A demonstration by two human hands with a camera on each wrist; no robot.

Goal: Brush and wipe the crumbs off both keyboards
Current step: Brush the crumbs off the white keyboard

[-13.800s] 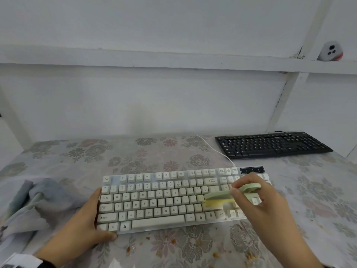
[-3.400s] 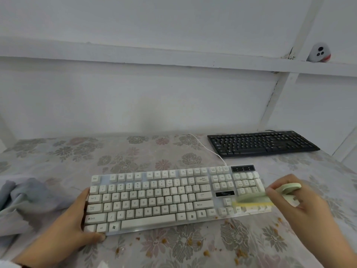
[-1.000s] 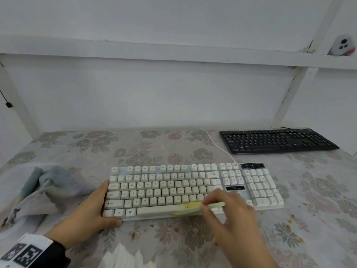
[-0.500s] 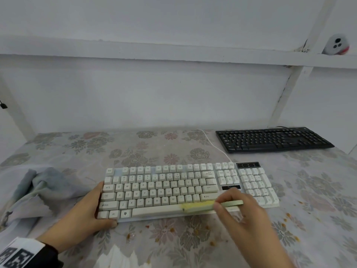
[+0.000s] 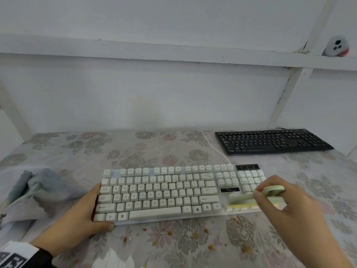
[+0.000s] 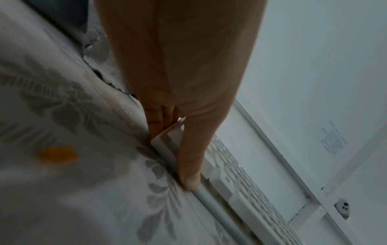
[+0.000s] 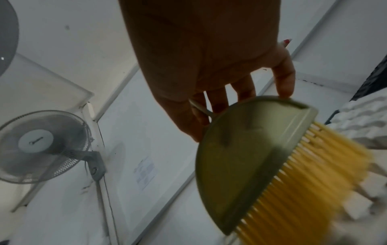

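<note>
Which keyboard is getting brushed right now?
The white keyboard, the near one. The right hand holds the brush on it, and the left hand steadies its end. The black keyboard lies untouched farther back.

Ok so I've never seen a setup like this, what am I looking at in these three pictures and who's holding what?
No machine here: a person wears a camera on the head and one on each wrist. The head view shows a flowered table with a white keyboard, a black keyboard further back, a grey cloth and crumbs. The left hand grips the white keyboard's left end; its wrist view shows that corner. The right hand holds a green brush with yellow bristles against the keyboard's right end.
</note>
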